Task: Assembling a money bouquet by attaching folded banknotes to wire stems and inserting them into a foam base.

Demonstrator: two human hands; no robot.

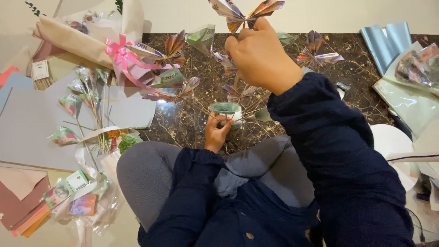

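- I see my right hand (260, 57) raised over the far part of the dark marble floor (361, 91), with the fingers closed around the stem of a folded banknote butterfly (247, 16), which stands just above the knuckles.
- My left hand (217, 130) is lower, near my knee, and it grips a green tape roll (225, 109) together with a bundle of thin sticks (249, 110); the sticks spread out toward the right.
- More folded banknote flowers (176, 89) sit on the ends of these sticks, between my two hands and to the left of them.
- One more folded butterfly (315, 52) lies on the marble near the far edge, well apart from the right hand.
- At the far left corner there is a bouquet in beige paper (77, 39) tied with a pink ribbon bow (119, 52).
- On the left side, grey paper sheets (32, 123) lie flat, and a few banknote buds on stems (87, 96) rest on them.
- Near the left bottom corner I see a stack of banknotes (68, 187) in clear wrap, beside pink and orange card sheets (23, 201).
- At the far right corner lie light blue paper sheets (386, 43).
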